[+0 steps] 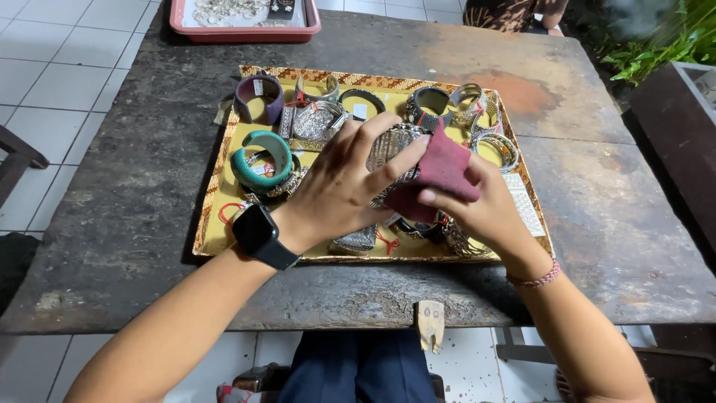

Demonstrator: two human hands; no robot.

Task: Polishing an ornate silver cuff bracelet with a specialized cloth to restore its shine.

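My left hand (344, 186), with a black watch on its wrist, grips a wide silver mesh bangle (391, 145) above a yellow tray. My right hand (477, 213) presses a dark red cloth (441, 173) against the bangle's right side. Both hands hover over the middle of the yellow tray (224, 190), which holds several bangles and cuffs: a teal bangle (262, 158) at the left, a purple one (259, 95) at the back left, and silver ones (317, 119) along the back.
The tray rests on a worn dark wooden table (134, 186). A red tray (245, 30) with silver jewellery stands at the far edge. Green plants (664, 37) and a dark planter are at the right. White tiled floor surrounds the table.
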